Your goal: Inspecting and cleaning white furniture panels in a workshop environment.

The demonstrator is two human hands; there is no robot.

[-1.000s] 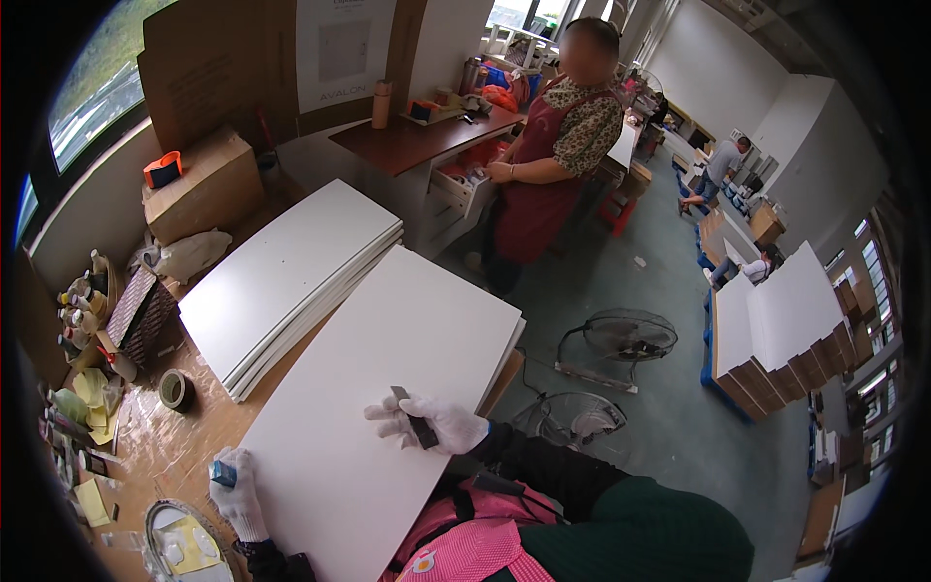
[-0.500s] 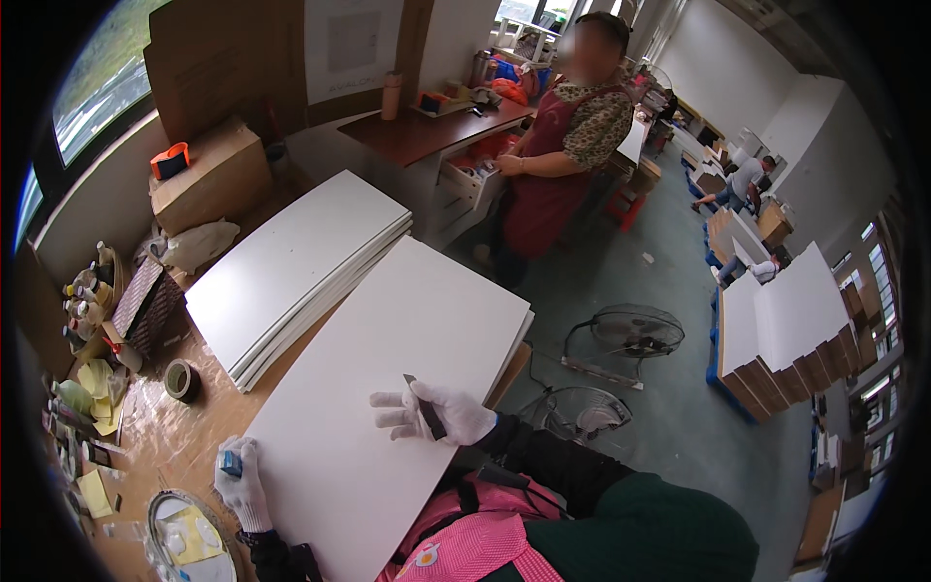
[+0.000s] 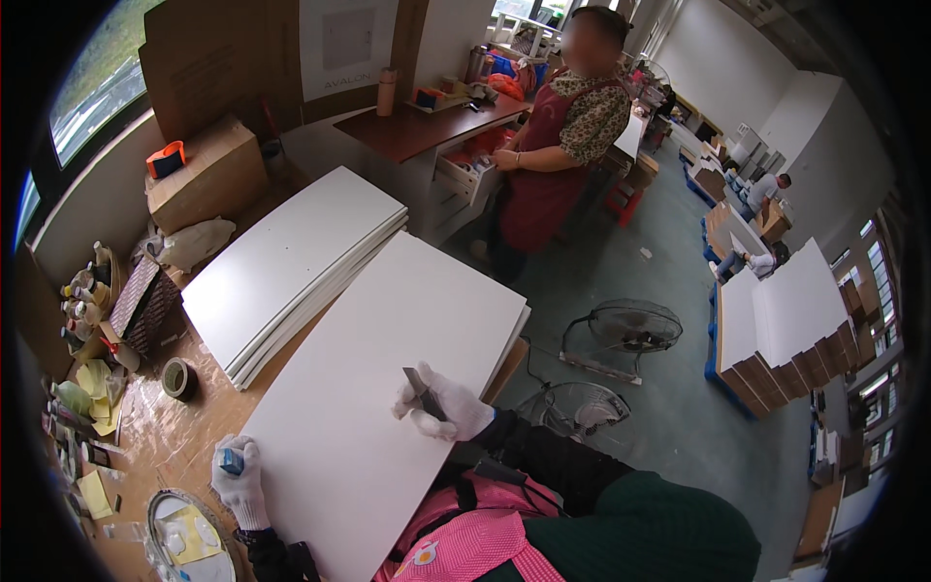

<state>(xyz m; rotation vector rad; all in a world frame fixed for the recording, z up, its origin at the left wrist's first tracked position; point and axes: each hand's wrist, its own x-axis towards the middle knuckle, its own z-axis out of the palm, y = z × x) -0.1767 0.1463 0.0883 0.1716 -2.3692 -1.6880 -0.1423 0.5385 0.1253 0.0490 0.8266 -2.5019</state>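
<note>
A white board [image 3: 359,378] lies in front of me on top of the nearer stack. My right hand [image 3: 453,407], in a white knitted glove, is closed around a flat-bladed scraper [image 3: 423,396] with a dark handle. Its metal blade points up and away, above the board's right part. At the board's left edge is my gloved left hand [image 3: 242,482], its fingers curled round a small blue block [image 3: 231,461]. Beside that hand sits a round white lid [image 3: 155,519] bearing yellow paper and dabs of white paste.
A second stack of white boards [image 3: 291,262] lies behind left. Tape [image 3: 179,379], bottles [image 3: 87,301] and yellow papers crowd the table's left. A person in a red apron [image 3: 548,204] stands at an open drawer [image 3: 470,175]. Floor fans [image 3: 635,328] stand to the right.
My right hand has turned and its spread fingers have curled in around the scraper, whose blade now shows broader. The left hand has stayed in place with the blue block.
</note>
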